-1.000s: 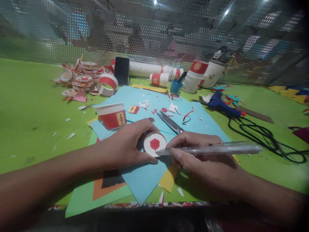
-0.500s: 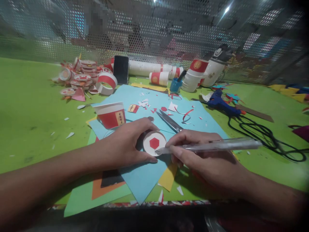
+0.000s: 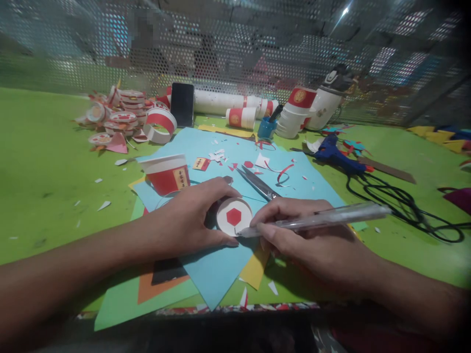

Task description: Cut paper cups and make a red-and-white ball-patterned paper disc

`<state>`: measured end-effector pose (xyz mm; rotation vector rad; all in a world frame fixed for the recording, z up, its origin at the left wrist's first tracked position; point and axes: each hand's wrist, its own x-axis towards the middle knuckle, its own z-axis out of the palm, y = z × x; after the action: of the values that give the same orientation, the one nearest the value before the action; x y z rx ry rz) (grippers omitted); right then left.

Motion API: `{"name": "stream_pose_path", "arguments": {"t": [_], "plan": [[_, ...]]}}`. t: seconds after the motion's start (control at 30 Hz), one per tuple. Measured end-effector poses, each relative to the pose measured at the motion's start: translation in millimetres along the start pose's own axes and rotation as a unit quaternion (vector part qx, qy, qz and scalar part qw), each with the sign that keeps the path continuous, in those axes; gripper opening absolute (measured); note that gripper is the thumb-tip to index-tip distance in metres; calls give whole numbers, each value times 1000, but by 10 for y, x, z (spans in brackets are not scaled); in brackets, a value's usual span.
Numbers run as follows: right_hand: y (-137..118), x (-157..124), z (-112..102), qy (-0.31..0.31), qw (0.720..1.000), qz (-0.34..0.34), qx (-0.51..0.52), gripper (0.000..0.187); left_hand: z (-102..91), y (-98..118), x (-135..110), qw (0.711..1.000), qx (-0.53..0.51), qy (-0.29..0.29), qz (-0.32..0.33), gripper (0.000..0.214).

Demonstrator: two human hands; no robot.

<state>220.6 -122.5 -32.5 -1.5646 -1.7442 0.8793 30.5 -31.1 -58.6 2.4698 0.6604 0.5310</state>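
Observation:
My left hand (image 3: pixel 200 215) grips a round white paper cup base (image 3: pixel 223 223) between thumb and fingers, over light blue paper. A red paper hexagon (image 3: pixel 234 216) lies at its centre. In my right hand (image 3: pixel 298 235) is a clear pen (image 3: pixel 331 215), its tip touching the white disc below the hexagon, where a short dark line shows. Scissors (image 3: pixel 259 182) lie partly open just beyond my right fingers. Behind my left wrist sits a cut red and white paper cup piece (image 3: pixel 167 174).
Paper scraps (image 3: pixel 217 156) are scattered on the blue sheets (image 3: pixel 209 274). A blue glue gun (image 3: pixel 336 156) with a black cord lies right. At the back are a phone (image 3: pixel 182 104), stacked paper cups (image 3: pixel 241 118), a blue ink pot (image 3: pixel 267 128) and a heap of cup crafts (image 3: pixel 121 115).
The pen tip has moved down toward the disc's near rim, and the dark line below the hexagon is longer. My left hand still holds the disc; the whole view has shifted slightly.

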Motion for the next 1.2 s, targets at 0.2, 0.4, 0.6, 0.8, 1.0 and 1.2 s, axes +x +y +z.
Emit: {"name": "stream_pose_path", "arguments": {"t": [0.2,0.4,0.6,0.8,1.0,1.2], "plan": [[9,12,5,1,1000,2,7,11,0,-4,-4,1000,1,3,4,46],[-1,-17,-8,-12,1000,0,0,11,10,-9,7,1000,11,4,13,45],[-2,0,-15,-14,999,27,17,12,13,-14,11,1000,19,-1,13,48],[3,-2,-1,-24,999,23,22,11,5,0,7,1000,20,-3,1,48],[-9,-31,-29,-23,998,20,50,9,-3,16,10,1000,16,-4,-7,47],[72,-18,-31,110,981,-37,156,18,-12,11,-14,1000,21,-10,4,53]]}}
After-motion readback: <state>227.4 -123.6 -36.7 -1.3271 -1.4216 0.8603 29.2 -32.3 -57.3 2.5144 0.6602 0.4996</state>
